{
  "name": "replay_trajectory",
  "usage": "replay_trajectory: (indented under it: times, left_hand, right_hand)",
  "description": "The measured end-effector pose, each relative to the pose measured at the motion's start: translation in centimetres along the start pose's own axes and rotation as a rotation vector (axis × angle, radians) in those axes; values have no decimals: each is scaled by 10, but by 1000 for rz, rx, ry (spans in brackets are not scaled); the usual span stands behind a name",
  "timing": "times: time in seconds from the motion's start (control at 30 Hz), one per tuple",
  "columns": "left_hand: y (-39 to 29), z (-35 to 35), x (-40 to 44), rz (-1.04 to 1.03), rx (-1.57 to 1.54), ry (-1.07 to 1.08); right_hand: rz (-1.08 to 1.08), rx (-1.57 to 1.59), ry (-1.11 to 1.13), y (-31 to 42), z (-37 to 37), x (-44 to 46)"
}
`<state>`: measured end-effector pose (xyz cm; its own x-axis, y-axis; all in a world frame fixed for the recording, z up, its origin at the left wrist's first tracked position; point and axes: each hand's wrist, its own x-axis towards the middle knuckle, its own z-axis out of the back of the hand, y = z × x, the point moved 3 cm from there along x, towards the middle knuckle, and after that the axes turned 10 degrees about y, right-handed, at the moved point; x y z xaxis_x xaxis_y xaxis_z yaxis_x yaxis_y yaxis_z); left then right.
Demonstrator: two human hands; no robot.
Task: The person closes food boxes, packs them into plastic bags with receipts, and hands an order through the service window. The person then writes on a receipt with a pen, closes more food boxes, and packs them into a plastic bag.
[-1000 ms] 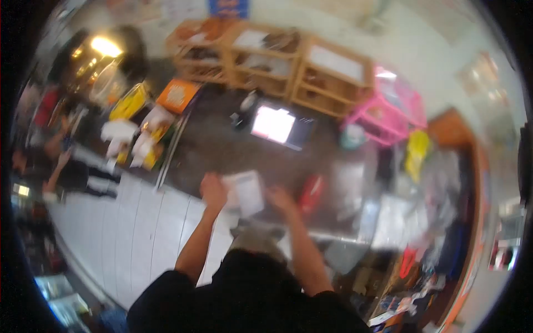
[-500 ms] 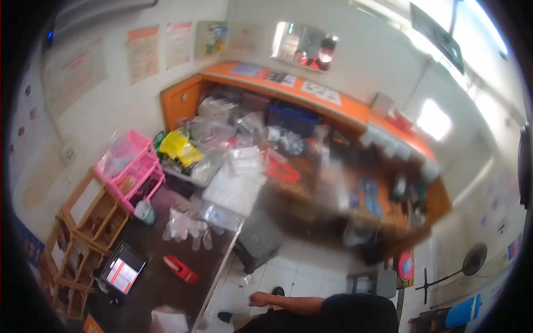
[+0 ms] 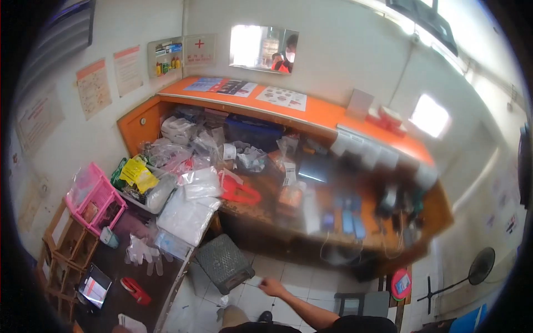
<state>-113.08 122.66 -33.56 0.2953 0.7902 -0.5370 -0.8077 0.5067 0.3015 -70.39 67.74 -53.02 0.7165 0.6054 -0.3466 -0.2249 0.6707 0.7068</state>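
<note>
My right hand (image 3: 271, 286) hangs over the tiled floor at the bottom centre, beside a grey stool (image 3: 224, 263). Its fingers are loosely curled, and nothing shows in them. My left hand is out of view. On the dark table (image 3: 114, 266) at the lower left are a red object (image 3: 135, 291), a lit tablet (image 3: 95, 288), clear gloves (image 3: 141, 251) and white paper (image 3: 132, 323) cut by the bottom edge.
Plastic bags (image 3: 189, 213) and a pink rack (image 3: 95, 201) stand at the left. An orange-topped counter (image 3: 319, 119) runs behind, with phones (image 3: 352, 224) on its lower shelf. A second grey stool (image 3: 363, 305) and a fan (image 3: 481, 266) are at the right.
The view has swung right from the dark table to the counter. Both hands were near the white paper earlier; now my right hand is over the floor and my left hand has left view.
</note>
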Motion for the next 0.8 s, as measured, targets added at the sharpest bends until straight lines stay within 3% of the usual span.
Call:
replay_trajectory:
  times: [0.07,0.1,0.13,0.17,0.2,0.27,0.3,0.33,0.37,0.43,0.47,0.53,0.63,0.7,0.73,0.8]
  left_hand:
    - [-71,2,42,-398,276,114]
    - [-105,-12,57,-389,274,116]
    - [-147,-32,69,-707,407,-1]
    - [-189,-10,44,-784,332,40]
    - [-243,31,-6,-861,236,84]
    - [-337,111,-100,-1010,77,125]
    - [-378,140,-130,-1088,27,131]
    - [-415,148,-134,-1215,-208,56]
    - [-453,153,-135,-1273,-182,148]
    - [-528,168,-146,-1467,-293,202]
    - [-565,180,-159,-1595,-418,176]
    - [-623,215,-196,-1683,-521,297]
    - [-681,243,-229,-1799,-642,238]
    - [-716,259,-239,-1995,-734,418]
    - [-731,265,-233,-1987,-758,422]
    - [-757,266,-215,-1898,-698,483]
  right_hand:
    - [205,92,108,105,25,31]
    - [291,-3,210,144,31,42]
    - [522,19,234,170,25,51]
    - [755,44,254,190,23,55]
    - [765,48,253,206,33,50]
    - [996,-298,199,242,67,32]
    - [995,-290,195,248,93,34]
    - [821,-452,313,246,113,33]
    - [640,-621,432,233,131,31]
    - [476,-709,285,191,181,33]
    - [402,-624,198,160,208,38]
    - [450,-458,-172,106,274,35]
    - [258,-417,-289,117,389,6]
    - [287,-271,-499,41,421,11]
    - [174,166,-502,30,433,11]
    - [50,210,-555,35,462,16]
